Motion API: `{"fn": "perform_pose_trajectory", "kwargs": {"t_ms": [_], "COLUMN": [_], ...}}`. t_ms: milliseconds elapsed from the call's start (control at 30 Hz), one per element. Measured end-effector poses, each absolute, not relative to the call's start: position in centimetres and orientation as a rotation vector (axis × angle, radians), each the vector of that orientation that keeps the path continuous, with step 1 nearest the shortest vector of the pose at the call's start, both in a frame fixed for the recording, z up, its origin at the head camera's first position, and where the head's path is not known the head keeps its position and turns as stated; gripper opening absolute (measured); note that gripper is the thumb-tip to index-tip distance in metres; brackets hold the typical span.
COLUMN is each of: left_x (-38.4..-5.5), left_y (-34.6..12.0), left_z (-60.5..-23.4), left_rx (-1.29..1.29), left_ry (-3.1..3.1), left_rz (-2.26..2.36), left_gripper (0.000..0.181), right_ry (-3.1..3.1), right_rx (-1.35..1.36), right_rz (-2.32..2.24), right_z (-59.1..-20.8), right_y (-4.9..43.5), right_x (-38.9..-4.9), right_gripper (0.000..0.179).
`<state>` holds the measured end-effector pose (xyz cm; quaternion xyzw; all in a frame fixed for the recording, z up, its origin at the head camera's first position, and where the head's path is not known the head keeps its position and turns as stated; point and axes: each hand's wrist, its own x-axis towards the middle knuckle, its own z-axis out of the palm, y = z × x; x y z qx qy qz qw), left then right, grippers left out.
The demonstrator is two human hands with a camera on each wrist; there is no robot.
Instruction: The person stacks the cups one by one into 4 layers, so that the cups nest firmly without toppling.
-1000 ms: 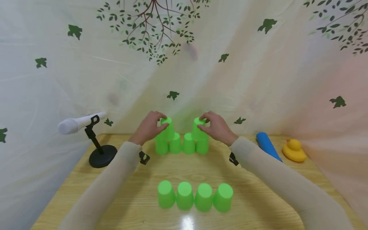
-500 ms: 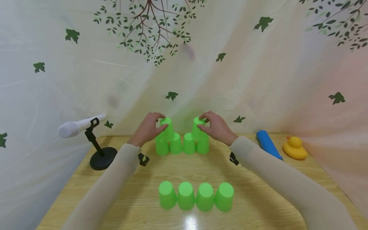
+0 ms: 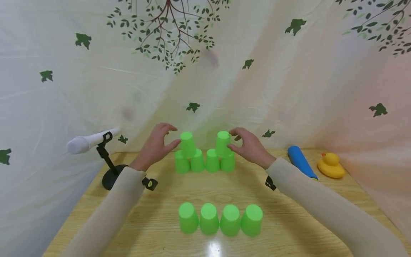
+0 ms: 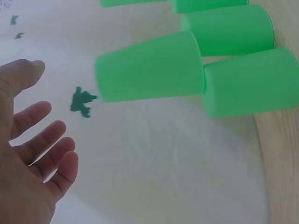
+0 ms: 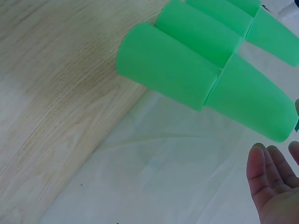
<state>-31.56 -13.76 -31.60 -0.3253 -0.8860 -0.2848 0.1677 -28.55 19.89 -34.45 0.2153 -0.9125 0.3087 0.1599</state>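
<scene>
Several green cups stand upside down in a row at the back of the table, with two more upside down on top of them. The upper left cup (image 3: pixel 187 144) bridges the two left ones; the upper right cup (image 3: pixel 223 143) bridges the two on the right. Beside the upper left cup is my left hand (image 3: pixel 157 142), fingers and thumb spread, and the left wrist view shows a gap between hand (image 4: pixel 32 140) and cup (image 4: pixel 149 70). My right hand (image 3: pixel 249 145) is at the upper right cup's side, fingers loosely bent and parted from it in the right wrist view.
Several more upside-down green cups (image 3: pixel 209 219) form a row nearer on the wooden table (image 3: pixel 192 189). A white microphone (image 3: pixel 91 140) on a black stand is at the left. A blue cylinder (image 3: pixel 301 161) and a yellow rubber duck (image 3: pixel 331 166) lie at the right. A patterned curtain hangs behind.
Both hands have let go of the two upper cups and moved outward, the left hand to the left and the right hand to the right. The cups stay stacked.
</scene>
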Motion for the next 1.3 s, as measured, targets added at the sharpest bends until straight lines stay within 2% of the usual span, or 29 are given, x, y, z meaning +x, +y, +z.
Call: {"fn": "perform_pose_trajectory", "kwargs": {"t_ms": [333, 600, 833, 1033, 1300], "left_x": [-27.8, -24.1, -20.9, -19.4, -18.4], "left_y": [-15.5, -15.4, -15.1, -15.0, -14.7], "left_z": [-32.1, -33.7, -35.0, -36.3, -38.0], "left_rx": [-1.067, -1.221, -1.35, -1.424, -1.482], "left_ry": [-2.474, -2.443, -2.511, -2.538, -2.595], "left_rz": [-0.72, -0.651, -0.596, -0.624, -0.656], "left_gripper": [0.036, 0.036, 0.036, 0.034, 0.034], "right_ry": [-2.583, -2.572, -2.716, -2.787, -2.781], "right_rx": [0.699, 0.934, 1.136, 1.295, 1.456], "right_rz": [0.869, 0.777, 0.638, 0.524, 0.422], "right_z": [-35.1, -34.8, -34.6, -34.5, -35.1], "right_y": [20.6, 19.2, 17.0, 15.3, 13.7], "right_x": [-25.7, -22.5, -19.6, -17.8, -17.0], "right_gripper": [0.045, 0.041, 0.046, 0.04, 0.034]}}
